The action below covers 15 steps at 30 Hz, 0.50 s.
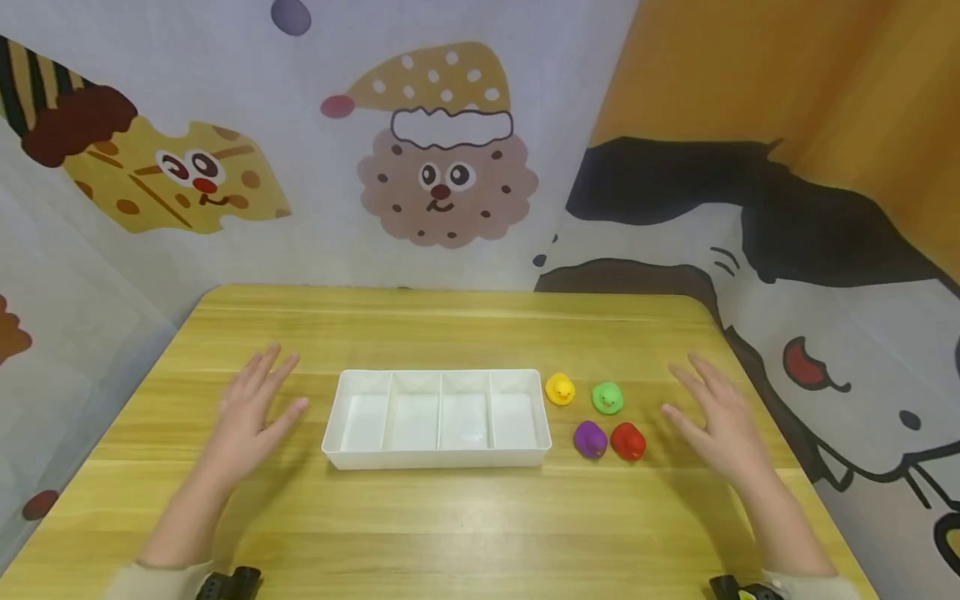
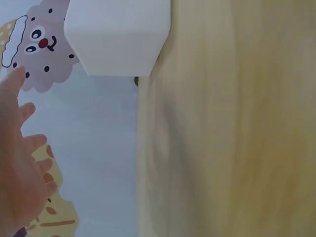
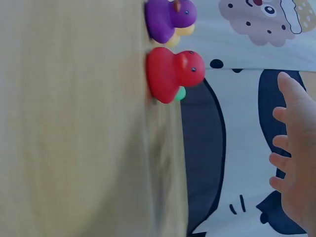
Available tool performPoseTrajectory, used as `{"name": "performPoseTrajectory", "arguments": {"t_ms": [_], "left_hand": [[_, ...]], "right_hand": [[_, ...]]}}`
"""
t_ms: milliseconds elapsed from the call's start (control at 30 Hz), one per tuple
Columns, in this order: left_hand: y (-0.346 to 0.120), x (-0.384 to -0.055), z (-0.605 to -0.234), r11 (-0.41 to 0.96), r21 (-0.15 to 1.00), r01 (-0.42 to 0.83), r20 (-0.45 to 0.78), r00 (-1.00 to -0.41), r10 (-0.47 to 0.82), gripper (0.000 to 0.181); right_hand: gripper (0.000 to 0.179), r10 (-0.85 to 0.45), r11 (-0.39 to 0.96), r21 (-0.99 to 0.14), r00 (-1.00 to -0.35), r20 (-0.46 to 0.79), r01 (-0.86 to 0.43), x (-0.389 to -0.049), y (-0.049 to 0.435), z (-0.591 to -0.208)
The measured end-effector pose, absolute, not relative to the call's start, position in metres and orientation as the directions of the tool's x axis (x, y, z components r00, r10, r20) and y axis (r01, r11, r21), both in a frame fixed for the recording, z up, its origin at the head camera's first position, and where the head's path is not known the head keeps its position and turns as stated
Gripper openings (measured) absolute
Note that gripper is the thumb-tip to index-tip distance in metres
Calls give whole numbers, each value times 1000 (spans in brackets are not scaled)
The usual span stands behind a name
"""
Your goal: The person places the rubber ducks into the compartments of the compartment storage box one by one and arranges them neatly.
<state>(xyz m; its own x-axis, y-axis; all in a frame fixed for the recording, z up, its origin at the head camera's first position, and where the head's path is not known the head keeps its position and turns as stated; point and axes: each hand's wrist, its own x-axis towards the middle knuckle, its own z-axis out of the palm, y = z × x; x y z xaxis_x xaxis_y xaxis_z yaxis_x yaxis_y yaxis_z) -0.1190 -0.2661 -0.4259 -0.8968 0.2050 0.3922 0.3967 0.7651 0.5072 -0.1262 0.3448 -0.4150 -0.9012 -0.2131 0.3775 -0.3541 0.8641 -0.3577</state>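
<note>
A white tray (image 1: 438, 459) with several compartments in a row lies at the middle of the table, nothing in them. To its right sit small rubber ducks: a yellow duck (image 1: 560, 389) beside the tray's rim, a green duck (image 1: 607, 398), a purple duck (image 1: 591, 439) and a red duck (image 1: 628, 442). My left hand (image 1: 251, 417) is held left of the tray, fingers spread, holding nothing. On the other side, my right hand (image 1: 716, 421) hovers right of the ducks with fingers extended and nothing in it. In the right wrist view the red duck (image 3: 173, 75) largely hides the green one.
The wooden table (image 1: 450, 533) has rounded far corners. Behind it hangs a curtain (image 1: 300, 258) printed with cartoon figures, which also runs along both sides. Dark wrist straps show at both sleeves.
</note>
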Motion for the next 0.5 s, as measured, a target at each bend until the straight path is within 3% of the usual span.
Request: {"name": "performPoseTrajectory", "arguments": {"t_ms": [233, 500], "left_hand": [[-259, -120, -440, 641, 659, 394, 371, -911, 179, 62], [-259, -117, -449, 552, 758, 348, 286, -937, 200, 64]], "right_hand": [[55, -214, 815, -440, -902, 375, -376, -120, 339, -427], [52, -193, 791, -533, -949, 250, -301, -114, 335, -438]]}}
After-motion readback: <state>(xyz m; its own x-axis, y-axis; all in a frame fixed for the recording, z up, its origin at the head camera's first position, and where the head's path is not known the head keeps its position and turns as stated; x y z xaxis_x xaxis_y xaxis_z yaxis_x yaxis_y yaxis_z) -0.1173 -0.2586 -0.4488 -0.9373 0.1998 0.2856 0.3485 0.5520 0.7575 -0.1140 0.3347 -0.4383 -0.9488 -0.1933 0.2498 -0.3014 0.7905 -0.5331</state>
